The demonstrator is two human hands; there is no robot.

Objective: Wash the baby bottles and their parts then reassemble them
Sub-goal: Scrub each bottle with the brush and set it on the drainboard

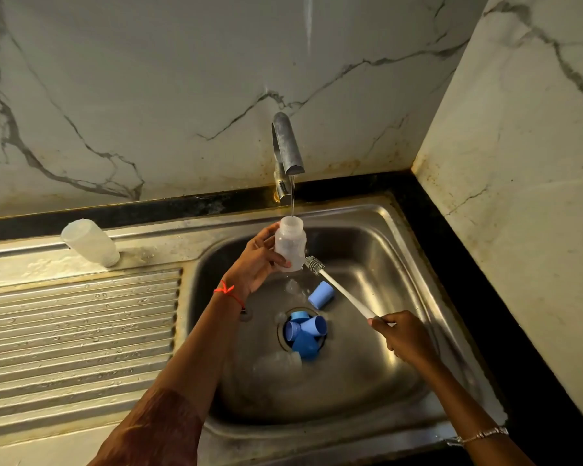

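Single head-worn wide-angle view, facing forward-down into sink (pixel 384 371), close above; wall (pixel 182 79) behind.

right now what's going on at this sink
A person is washing baby bottles at a steel sink. The left hand holds a clear bottle under a thin stream from the tap. The right hand grips a bottle brush by its handle, bristles beside the bottle, not inside. Blue parts cluster at the drain, a second bottle lies in the basin, and a third bottle stands mouth down on the drainboard.
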